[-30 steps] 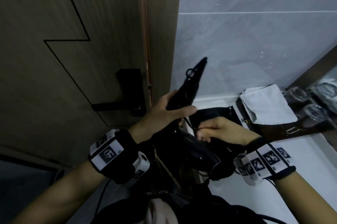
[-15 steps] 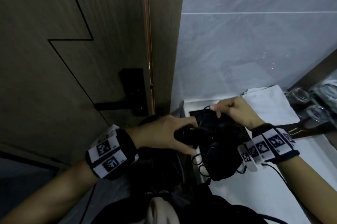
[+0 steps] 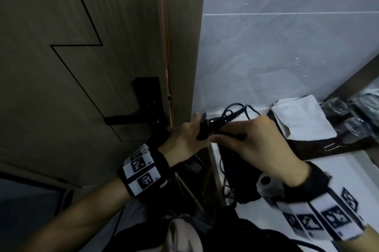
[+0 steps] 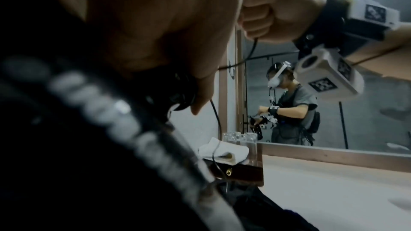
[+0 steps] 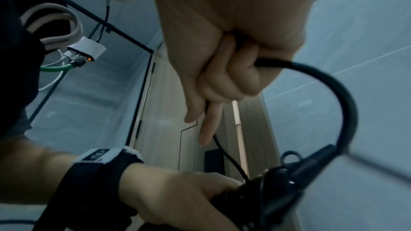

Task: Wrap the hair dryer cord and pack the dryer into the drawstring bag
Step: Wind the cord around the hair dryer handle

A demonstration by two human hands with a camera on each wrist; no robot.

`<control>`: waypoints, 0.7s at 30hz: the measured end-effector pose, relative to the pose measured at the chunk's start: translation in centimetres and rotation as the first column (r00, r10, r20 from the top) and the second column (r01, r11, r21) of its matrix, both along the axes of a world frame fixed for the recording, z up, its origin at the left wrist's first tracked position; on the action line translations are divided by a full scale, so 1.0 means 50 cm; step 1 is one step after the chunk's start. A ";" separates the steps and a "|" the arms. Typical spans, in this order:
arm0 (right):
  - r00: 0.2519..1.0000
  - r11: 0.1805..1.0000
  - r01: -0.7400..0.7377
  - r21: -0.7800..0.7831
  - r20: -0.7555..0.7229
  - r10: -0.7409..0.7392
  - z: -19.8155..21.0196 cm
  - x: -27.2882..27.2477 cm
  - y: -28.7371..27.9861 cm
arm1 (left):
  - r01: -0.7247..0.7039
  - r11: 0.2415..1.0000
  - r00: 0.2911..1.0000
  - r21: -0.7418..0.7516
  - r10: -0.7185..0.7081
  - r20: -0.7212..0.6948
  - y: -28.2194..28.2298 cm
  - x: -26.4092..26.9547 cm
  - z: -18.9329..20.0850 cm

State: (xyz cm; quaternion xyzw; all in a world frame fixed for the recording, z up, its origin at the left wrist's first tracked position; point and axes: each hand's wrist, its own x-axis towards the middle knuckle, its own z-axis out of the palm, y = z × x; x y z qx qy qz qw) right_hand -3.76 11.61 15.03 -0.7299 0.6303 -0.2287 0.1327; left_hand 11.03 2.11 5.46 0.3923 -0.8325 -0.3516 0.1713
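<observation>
The right hand point(image 5: 233, 55) is curling its fingers point(image 5: 224, 83) tightly around the black cord point(image 5: 347, 97), which is looping in the right part of the right wrist frame. The left hand point(image 3: 184, 140) is gripping the black hair dryer point(image 3: 211, 126) at the centre of the head frame. A dark drawstring bag point(image 3: 242, 182) is lying just below the hands on the white counter point(image 3: 338, 171), near a folded white cloth point(image 3: 303, 120).

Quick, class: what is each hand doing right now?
Left hand: grips the black plastic hair dryer by its handle.
Right hand: fingers curled around the thin black cord.
</observation>
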 end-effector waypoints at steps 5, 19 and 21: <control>0.988 0.967 -0.137 0.217 0.100 0.118 -0.068 -0.031 0.013 | -0.179 0.948 0.958 0.263 0.229 -0.174 -0.025 0.007 -0.001; 0.975 0.965 -0.145 0.220 0.200 0.101 -0.161 -0.083 -0.049 | 0.187 0.824 0.909 0.534 0.061 -0.413 0.002 0.010 0.071; 0.993 0.963 -0.115 0.242 0.010 0.116 -0.165 -0.101 -0.054 | 0.213 0.833 0.900 0.510 0.036 -0.435 -0.001 0.019 0.076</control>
